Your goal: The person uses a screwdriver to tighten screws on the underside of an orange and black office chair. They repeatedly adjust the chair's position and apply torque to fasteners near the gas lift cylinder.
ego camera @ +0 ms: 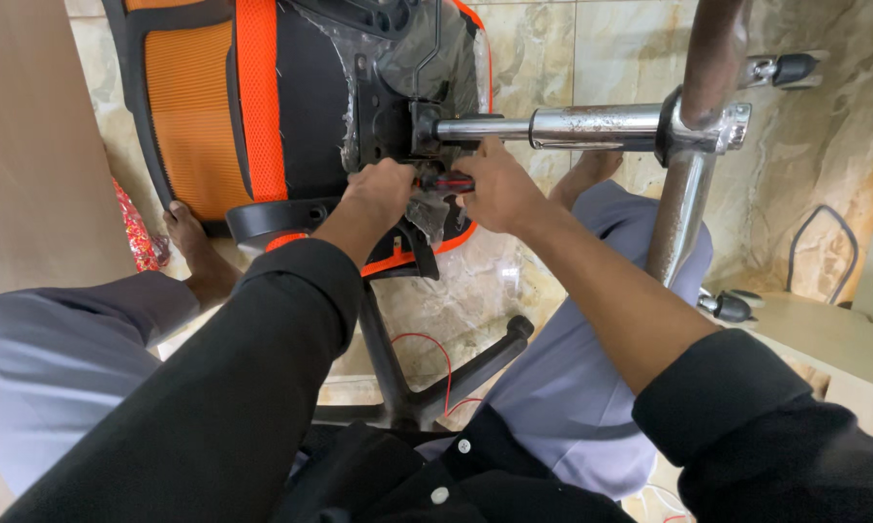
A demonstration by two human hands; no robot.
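An orange and black mesh office chair (pixel 214 116) lies on its side on the floor, its underside facing me. Its chrome gas cylinder (pixel 591 126) runs right into a chrome star base (pixel 683 203). My left hand (pixel 383 189) is closed against the black seat mechanism (pixel 388 107). My right hand (pixel 494 184) grips a tool with a red and black handle (pixel 446 181), held at the mechanism just below the cylinder. Clear plastic wrap (pixel 436 58) hangs over the seat underside. The tool's tip is hidden between my hands.
My legs in grey trousers lie on either side of the chair, with a bare foot (pixel 189 237) at the left. A black armrest frame (pixel 427 378) and a thin red wire (pixel 436 349) lie on the marble floor. Casters (pixel 732 307) and a wooden board (pixel 39 136) sit nearby.
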